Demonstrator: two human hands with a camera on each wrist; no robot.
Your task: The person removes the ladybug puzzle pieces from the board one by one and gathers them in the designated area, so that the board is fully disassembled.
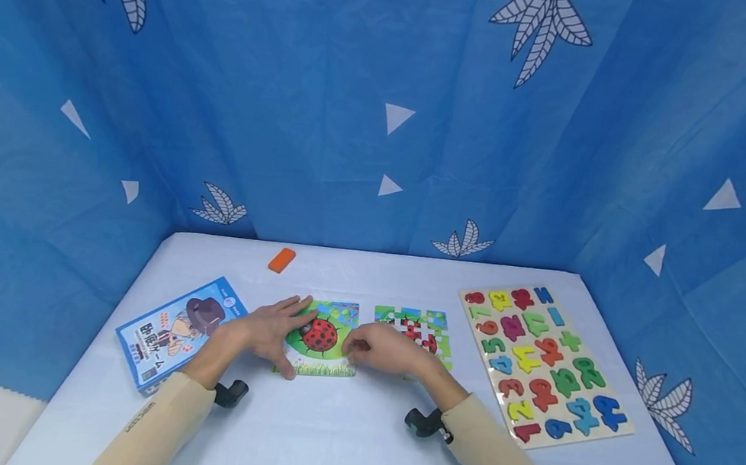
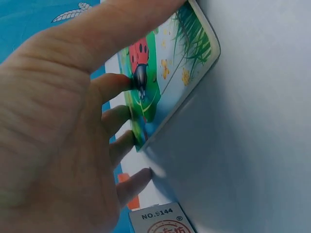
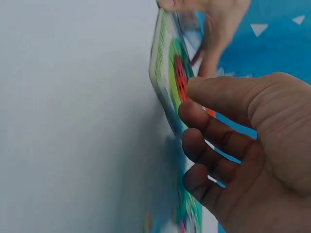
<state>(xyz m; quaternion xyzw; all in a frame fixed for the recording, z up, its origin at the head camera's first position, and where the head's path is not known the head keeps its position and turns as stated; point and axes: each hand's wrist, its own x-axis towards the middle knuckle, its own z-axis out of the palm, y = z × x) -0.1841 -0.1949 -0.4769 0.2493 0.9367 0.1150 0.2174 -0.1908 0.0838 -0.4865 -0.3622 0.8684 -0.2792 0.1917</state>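
A square ladybug picture board (image 1: 321,340) lies on the white table, green with a red ladybug. My left hand (image 1: 274,329) is spread over its left side, thumb near the front edge and fingers toward the far side; in the left wrist view the fingertips (image 2: 127,114) overlap the board's edge. At the board's right edge is my right hand (image 1: 384,347), fingers curled, thumb and forefinger close together. I cannot tell whether they pinch the edge. Just right of it, a second ladybug picture (image 1: 441,341), cut into jigsaw pieces with white gaps, is partly hidden by that hand.
A blue game box (image 1: 161,331) with a hatted figure lies at the left, beside my left forearm. Behind the picture board sits an orange block (image 1: 281,260). A wooden board with colourful numbers and letters (image 1: 496,329) lies at the right. Blue patterned cloth (image 1: 378,187) hangs around the table.
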